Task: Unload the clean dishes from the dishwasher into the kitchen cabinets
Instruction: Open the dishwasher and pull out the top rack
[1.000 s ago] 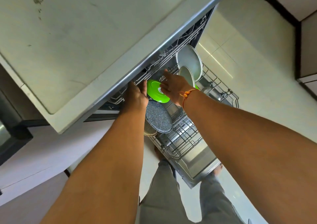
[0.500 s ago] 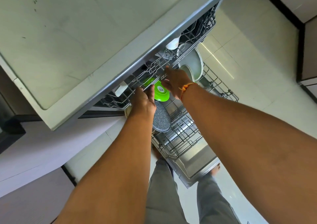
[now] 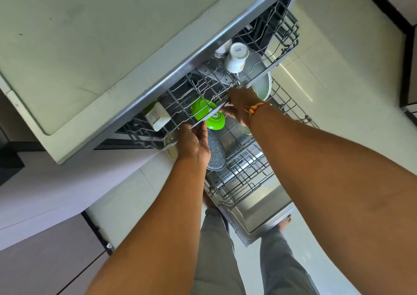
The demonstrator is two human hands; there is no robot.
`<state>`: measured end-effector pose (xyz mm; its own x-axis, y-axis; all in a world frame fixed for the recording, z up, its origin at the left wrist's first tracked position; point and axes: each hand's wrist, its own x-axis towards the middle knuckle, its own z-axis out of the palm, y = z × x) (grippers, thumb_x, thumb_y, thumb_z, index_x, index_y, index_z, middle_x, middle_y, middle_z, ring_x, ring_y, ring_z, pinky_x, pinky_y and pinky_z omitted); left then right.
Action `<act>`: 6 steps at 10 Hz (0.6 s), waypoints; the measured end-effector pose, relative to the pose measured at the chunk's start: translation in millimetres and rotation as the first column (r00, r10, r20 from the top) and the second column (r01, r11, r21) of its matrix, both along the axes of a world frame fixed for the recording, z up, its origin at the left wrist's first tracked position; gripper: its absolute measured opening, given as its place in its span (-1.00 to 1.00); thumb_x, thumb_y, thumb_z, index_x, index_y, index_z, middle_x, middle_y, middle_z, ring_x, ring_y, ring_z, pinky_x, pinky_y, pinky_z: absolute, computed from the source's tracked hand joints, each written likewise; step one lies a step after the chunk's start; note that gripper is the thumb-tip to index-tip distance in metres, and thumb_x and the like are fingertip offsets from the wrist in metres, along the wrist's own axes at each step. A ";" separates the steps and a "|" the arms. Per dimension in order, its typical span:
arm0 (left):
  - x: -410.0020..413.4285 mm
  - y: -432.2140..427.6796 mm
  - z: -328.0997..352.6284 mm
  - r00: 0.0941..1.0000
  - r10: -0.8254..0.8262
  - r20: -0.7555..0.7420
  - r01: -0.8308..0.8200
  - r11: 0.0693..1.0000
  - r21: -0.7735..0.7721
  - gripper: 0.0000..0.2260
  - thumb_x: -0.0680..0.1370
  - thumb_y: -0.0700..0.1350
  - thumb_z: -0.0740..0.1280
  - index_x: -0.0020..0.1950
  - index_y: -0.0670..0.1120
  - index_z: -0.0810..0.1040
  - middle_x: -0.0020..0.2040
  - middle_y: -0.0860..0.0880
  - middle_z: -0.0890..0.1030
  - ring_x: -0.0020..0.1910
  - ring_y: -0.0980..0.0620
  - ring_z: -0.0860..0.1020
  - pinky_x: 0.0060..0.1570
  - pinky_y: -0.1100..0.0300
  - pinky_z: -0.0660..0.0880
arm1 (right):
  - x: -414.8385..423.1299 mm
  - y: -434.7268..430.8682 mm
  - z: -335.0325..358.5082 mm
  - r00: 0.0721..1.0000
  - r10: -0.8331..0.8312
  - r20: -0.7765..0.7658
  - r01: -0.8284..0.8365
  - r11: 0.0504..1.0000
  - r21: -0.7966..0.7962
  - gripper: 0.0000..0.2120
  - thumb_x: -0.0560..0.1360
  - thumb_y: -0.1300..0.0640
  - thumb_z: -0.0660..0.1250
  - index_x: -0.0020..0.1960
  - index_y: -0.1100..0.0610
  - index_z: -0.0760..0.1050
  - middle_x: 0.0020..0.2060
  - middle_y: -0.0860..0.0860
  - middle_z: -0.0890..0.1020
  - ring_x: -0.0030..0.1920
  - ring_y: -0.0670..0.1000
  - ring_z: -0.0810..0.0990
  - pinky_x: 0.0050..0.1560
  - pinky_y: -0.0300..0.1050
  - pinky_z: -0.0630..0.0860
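My left grip (image 3: 194, 142) and right grip (image 3: 242, 106) are both clamped on the upper rack (image 3: 203, 91) front rail, mug (image 3: 235, 57) at 1 o'clock, so I'd pull level and even to avoid rattling the green plate (image 3: 211, 116) below.

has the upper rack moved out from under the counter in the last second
Yes. The upper rack has slid outward from under the counter edge, toward the person, both hands gripping its front rail.

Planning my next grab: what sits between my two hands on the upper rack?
In the head view, the bright green plastic bowl lies between left hand and right hand, under the rack's front rail.
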<state>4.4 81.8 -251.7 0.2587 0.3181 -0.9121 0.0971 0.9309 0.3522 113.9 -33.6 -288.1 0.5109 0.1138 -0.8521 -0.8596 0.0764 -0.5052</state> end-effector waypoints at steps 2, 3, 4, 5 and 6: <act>-29.8 -32.7 3.7 0.997 -0.033 -0.075 0.029 0.997 -0.065 -0.77 0.65 -0.13 0.24 -0.06 -0.29 0.46 -0.25 -0.18 0.60 -0.27 -0.05 0.64 -0.20 0.13 0.64 | -30.3 -23.7 4.0 0.998 -0.065 -0.018 0.063 0.991 -0.120 -0.77 0.61 0.21 0.25 0.23 0.28 0.45 -0.15 0.15 0.62 -0.48 -0.01 0.63 -0.38 -0.13 0.64; -49.2 -51.1 4.0 0.994 -0.042 -0.097 0.036 0.997 -0.064 -0.80 0.63 -0.15 0.25 -0.03 -0.30 0.46 -0.21 -0.19 0.60 -0.24 -0.06 0.65 -0.12 0.14 0.66 | -53.5 -44.8 10.6 0.995 -0.097 -0.029 0.092 0.986 -0.140 -0.91 0.60 0.24 0.25 0.04 0.27 0.46 -0.26 0.13 0.61 -0.52 0.00 0.62 -0.48 -0.17 0.59; -72.9 -70.4 4.2 0.995 -0.054 -0.084 0.047 0.995 -0.083 -0.78 0.65 -0.14 0.22 0.11 -0.31 0.45 -0.09 -0.20 0.62 -0.13 -0.07 0.66 0.05 0.17 0.59 | -74.9 -66.5 14.5 0.994 -0.106 -0.038 0.101 0.988 -0.118 -0.87 0.58 0.32 0.25 -0.13 0.21 0.39 -0.25 0.15 0.59 -0.44 0.03 0.61 -0.47 -0.12 0.62; -88.8 -89.5 5.7 0.996 -0.062 -0.057 0.055 0.993 -0.108 -0.72 0.65 -0.15 0.22 0.22 -0.35 0.42 0.04 -0.25 0.61 0.03 -0.11 0.67 0.11 0.15 0.58 | -86.7 -87.0 16.3 0.993 -0.108 -0.053 0.100 0.986 -0.130 -0.98 0.60 0.30 0.23 -0.01 0.25 0.40 -0.14 0.18 0.59 -0.32 0.06 0.63 -0.41 -0.11 0.64; -97.7 -105.2 5.1 0.998 -0.042 -0.056 0.035 0.992 -0.119 -0.69 0.64 -0.16 0.24 0.28 -0.37 0.41 -0.01 -0.25 0.62 0.03 -0.12 0.67 0.05 0.15 0.61 | -90.6 -103.4 13.9 0.994 -0.078 -0.080 0.068 0.990 -0.124 -0.74 0.60 0.27 0.27 0.27 0.31 0.40 0.05 0.23 0.61 -0.21 0.09 0.67 -0.36 -0.14 0.63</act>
<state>-93.3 -23.4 -246.6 0.2142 0.1983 -0.9565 0.1512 0.9607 0.2330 23.3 -137.0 -274.2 0.4398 -0.0272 -0.8977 -0.8939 0.0834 -0.4405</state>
